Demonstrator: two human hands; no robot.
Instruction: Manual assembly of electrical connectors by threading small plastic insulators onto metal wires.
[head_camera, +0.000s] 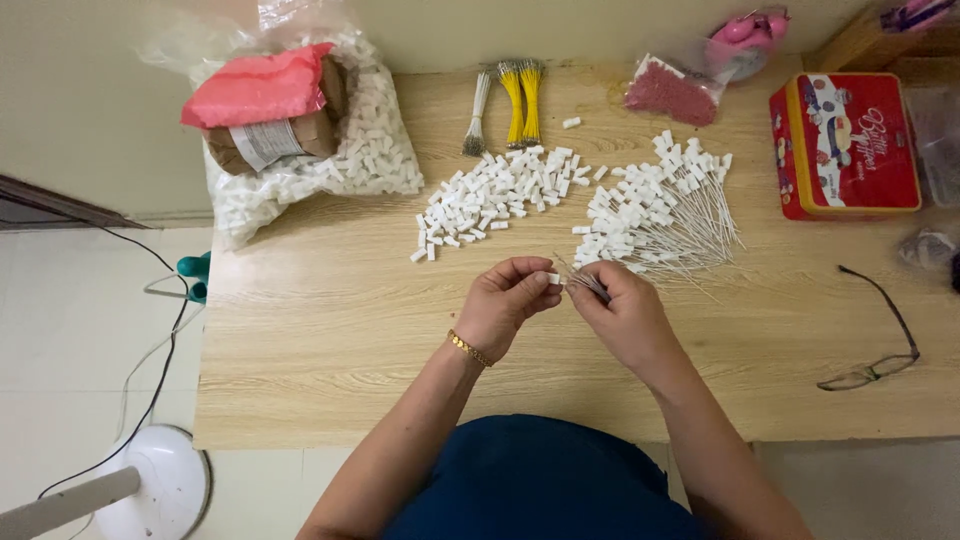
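Just below the pile of white connectors (500, 195), our left hand (505, 300) pinched one white connector (553, 278) while our right hand (625, 310) gripped thin wires (580, 278).

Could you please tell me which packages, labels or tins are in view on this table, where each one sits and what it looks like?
Clear plastic bag, back left: bulging, full of small white pieces.
Pink packet, on top of that bag: flat, soft.
Brown parcel, under the pink packet, with a white label with dark print.
Small clear bag, back centre-right: reddish-pink granules.
Red tin, right: rectangular, yellow-edged, picture lid.
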